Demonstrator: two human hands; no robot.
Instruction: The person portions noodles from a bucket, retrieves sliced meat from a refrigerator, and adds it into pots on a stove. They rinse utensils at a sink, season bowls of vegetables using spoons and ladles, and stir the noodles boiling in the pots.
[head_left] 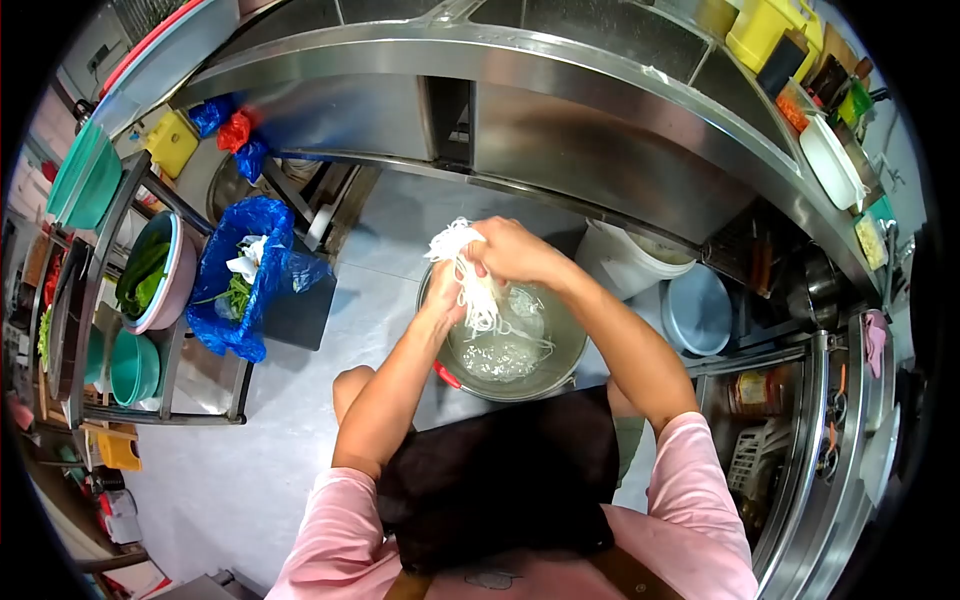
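A bundle of white noodles (pixel 478 298) hangs between my two hands over a metal bucket (pixel 574 378) on the floor. My right hand (pixel 512 250) is closed round the top of the bundle, and a loose tuft sticks out past its fingers. Lower on the left side, my left hand (pixel 447 294) presses against the same strands; its fingers are mostly hidden behind the noodles. Bubbly water (pixel 500 358) fills part of the bucket, and a few strands trail down to it. A red grip (pixel 446 375) shows at the bucket's left edge.
A bin with a blue bag (pixel 212 318) holds scraps on the left, beside a rack with a pink basin (pixel 182 280) of green vegetables. Right of the bucket stand a white bucket (pixel 608 262) and a blue basin (pixel 697 312). Steel cabinets (pixel 590 150) close off the front.
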